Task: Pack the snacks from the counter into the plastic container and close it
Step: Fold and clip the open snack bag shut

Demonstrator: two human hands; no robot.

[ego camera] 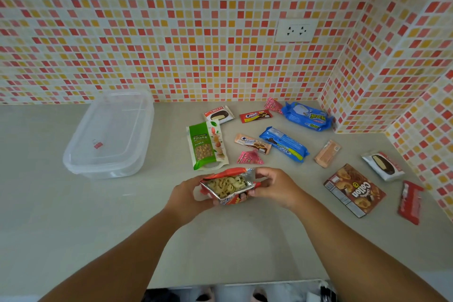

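Note:
My left hand (188, 192) and my right hand (274, 185) both grip an opened red foil snack bag (229, 186), with pale ring-shaped snacks showing inside. The clear plastic container (73, 162) sits at the left of the counter, its lid (117, 127) lying on top. Beyond the bag lie a green nuts pouch (207, 147), a Choco Pie pack (219, 114), a red cream biscuit pack (255, 116), a tan one (253, 143), two blue cookie packs (284, 144) (307, 116) and a brown Collon box (354, 190).
Two small pink packets (249, 157) (272, 105), a peach wafer pack (327, 154), a second pie pack (383, 165) and a red packet (410, 202) lie to the right. Tiled walls close the back and right side. A wall socket (295, 30) sits above.

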